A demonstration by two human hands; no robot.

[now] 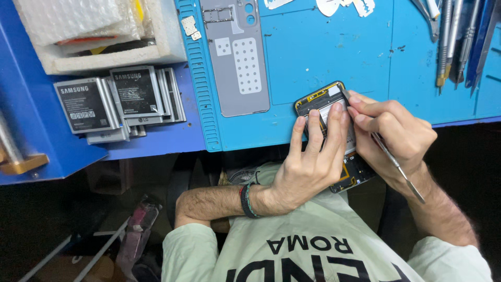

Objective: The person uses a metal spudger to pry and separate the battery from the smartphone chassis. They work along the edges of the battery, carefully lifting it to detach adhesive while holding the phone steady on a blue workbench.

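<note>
An opened smartphone with its back off lies at the near edge of a blue work mat, its lower end hanging over the edge. My left hand grips the phone, fingers pressed flat across its insides. My right hand holds a thin metal pry tool like a pen, its tip down inside the phone near the upper right part. The tool's handle sticks out toward my right wrist.
A grey phone back cover lies on the mat to the left. Several flat phone batteries are stacked on the blue bench. A foam box holds bubble wrap. Tweezers and metal tools lie at the mat's far right.
</note>
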